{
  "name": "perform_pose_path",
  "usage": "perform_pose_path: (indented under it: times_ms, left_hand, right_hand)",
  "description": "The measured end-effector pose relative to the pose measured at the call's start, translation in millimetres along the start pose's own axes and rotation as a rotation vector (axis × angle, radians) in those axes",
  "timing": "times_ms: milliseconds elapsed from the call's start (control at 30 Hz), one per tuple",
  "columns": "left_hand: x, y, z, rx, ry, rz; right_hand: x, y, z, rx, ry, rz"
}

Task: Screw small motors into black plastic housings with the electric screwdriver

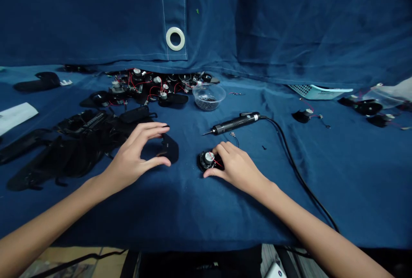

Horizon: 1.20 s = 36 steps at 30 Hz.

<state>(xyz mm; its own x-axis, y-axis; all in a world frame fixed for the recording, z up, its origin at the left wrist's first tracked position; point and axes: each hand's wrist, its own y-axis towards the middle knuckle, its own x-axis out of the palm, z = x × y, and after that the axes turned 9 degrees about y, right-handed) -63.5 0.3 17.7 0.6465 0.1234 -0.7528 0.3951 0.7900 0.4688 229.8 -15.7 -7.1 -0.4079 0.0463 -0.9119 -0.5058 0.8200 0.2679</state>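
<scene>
My left hand (137, 153) is curved around a black plastic shell (170, 148), fingers at its top edge and thumb at its lower edge. To the right, my right hand (236, 164) grips a round black part with a white motor (209, 157) and red wires, resting on the blue cloth. Just above that hand lies a black electric screwdriver (236, 123), its tip pointing left. A clear bowl (209, 93) of small dark screws stands behind it.
Black shells (71, 149) are heaped at the left, and wired motor parts (157, 87) lie along the back. A screwdriver cable (296, 170) curves down the right side. A light blue basket (318, 92) and more wired parts (370, 108) are at the back right.
</scene>
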Motion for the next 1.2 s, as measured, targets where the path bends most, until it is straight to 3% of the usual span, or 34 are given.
perform_pose_path:
  times_ms: [267, 400, 467, 600, 700, 833, 1000, 1200]
  left_hand:
    - [4.9, 23, 14, 0.223, 0.254, -0.237]
    - [25.2, 26, 13, 0.211, 0.279, -0.431]
    - [36.3, 20, 12, 0.182, 0.28, -0.463]
    - [47.8, 5, 8, 0.083, 0.357, -0.419]
    - [47.4, -2, 4, 0.034, 0.375, -0.366]
    - [42.7, 0, 3, -0.008, 0.255, -0.386]
    - [43.0, 10, 14, 0.03, 0.202, -0.408]
    - [46.8, 10, 19, 0.149, 0.235, -0.305]
  right_hand:
    - [4, 4, -1, 0.056, 0.062, 0.038]
    - [3, 2, -1, 0.081, 0.107, 0.028]
    - [1, 1, -1, 0.079, 0.128, 0.017]
    - [-2, 0, -1, 0.03, 0.207, -0.002]
    - [-3, 1, -2, 0.023, 0.224, -0.035]
    - [-4, 3, -5, 0.062, 0.165, -0.047]
    - [-5, 2, -7, 0.103, 0.243, -0.083]
    - [-4, -1, -3, 0.089, 0.36, -0.08]
